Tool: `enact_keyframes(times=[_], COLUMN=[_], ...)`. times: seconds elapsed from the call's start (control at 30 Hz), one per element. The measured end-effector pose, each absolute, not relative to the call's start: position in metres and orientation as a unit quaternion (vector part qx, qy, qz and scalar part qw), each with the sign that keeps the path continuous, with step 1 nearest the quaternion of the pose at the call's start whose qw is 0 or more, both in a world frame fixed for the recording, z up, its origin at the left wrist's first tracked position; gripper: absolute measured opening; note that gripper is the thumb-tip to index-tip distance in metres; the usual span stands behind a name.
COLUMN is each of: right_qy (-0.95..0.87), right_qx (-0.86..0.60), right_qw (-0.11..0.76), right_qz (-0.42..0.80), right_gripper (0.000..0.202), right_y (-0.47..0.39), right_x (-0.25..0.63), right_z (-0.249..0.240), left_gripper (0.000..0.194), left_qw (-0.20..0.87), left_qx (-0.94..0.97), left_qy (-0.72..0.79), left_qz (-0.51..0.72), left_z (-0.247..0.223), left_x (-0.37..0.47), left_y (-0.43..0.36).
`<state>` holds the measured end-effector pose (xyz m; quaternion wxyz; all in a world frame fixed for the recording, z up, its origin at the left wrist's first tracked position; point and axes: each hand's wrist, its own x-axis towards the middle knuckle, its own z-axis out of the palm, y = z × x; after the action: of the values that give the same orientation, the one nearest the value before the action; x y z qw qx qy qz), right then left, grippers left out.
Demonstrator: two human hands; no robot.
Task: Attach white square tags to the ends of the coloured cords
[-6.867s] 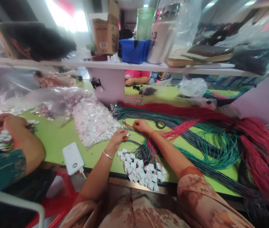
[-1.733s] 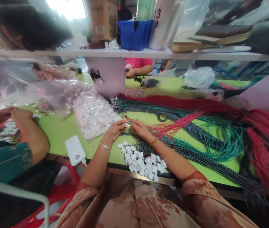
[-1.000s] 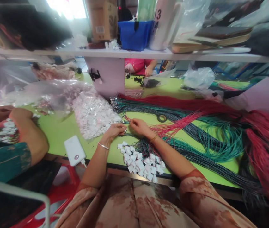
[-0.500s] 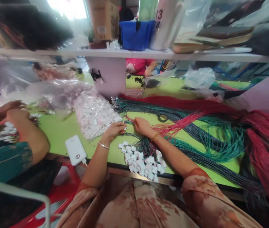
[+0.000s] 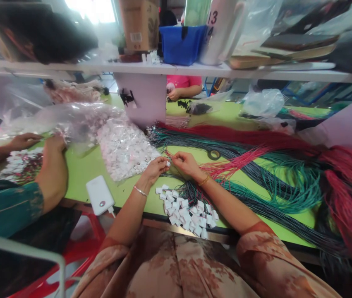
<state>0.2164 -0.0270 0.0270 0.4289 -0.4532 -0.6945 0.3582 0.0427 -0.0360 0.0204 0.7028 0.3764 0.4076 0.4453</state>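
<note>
My left hand (image 5: 157, 169) is closed in a pinch on a small white plastic connector (image 5: 168, 164). Beside it, my right hand (image 5: 187, 164) pinches a thin wire, whose tip is too small to make out. The two hands are close together, fingertips almost meeting. Below them lies a pile of white connectors (image 5: 182, 215) with dark and red wires attached. A clear bag full of white connectors (image 5: 124, 145) lies left of my left hand. Loose red wires (image 5: 238, 162) fan out to the right of my right wrist, over bundles of grey and green wires (image 5: 265, 182).
A roll of black tape (image 5: 214, 155) lies behind my right hand. A white power bank (image 5: 100, 195) with a cable sits at the front edge. At left, a co-worker's arm (image 5: 51, 165) rests near more connectors. Overhead runs a shelf (image 5: 101, 68) holding a blue bin (image 5: 182, 45).
My left hand has moved right with the connector, closer to my right hand. The co-worker's hands at left have shifted right, and the person opposite has moved a hand left.
</note>
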Motion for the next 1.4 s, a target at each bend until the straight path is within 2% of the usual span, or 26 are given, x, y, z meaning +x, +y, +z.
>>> enact_keyframes(times=[0.53, 0.73, 0.9, 1.13, 1.23, 1.4], right_qy=[-0.754, -0.735, -0.76, -0.804, -0.794, -0.812], right_qx=[-0.464, -0.48, -0.46, -0.426, -0.486, -0.556], right_qw=[0.392, 0.389, 0.377, 0.293, 0.278, 0.111], right_qz=[0.249, 0.278, 0.262, 0.293, 0.235, 0.137], right_gripper=[0.011, 0.018, 0.014, 0.023, 0.027, 0.023], right_y=[-0.046, -0.044, -0.047, -0.039, -0.013, 0.018], right_x=[0.224, 0.221, 0.219, 0.229, 0.236, 0.228], right_z=[0.01, 0.008, 0.007, 0.02, 0.029, 0.025], left_gripper=[0.022, 0.019, 0.017, 0.018, 0.015, 0.017], left_qw=[0.723, 0.713, 0.709, 0.704, 0.703, 0.694], left_qx=[0.364, 0.356, 0.342, 0.368, 0.376, 0.384], left_qy=[0.39, 0.418, 0.427, 0.45, 0.46, 0.473], left_qz=[0.439, 0.436, 0.444, 0.407, 0.39, 0.384], left_z=[0.016, 0.015, 0.016, 0.016, 0.018, 0.02], left_x=[0.043, 0.048, 0.047, 0.045, 0.043, 0.041], left_y=[-0.036, -0.038, -0.037, -0.037, -0.036, -0.036])
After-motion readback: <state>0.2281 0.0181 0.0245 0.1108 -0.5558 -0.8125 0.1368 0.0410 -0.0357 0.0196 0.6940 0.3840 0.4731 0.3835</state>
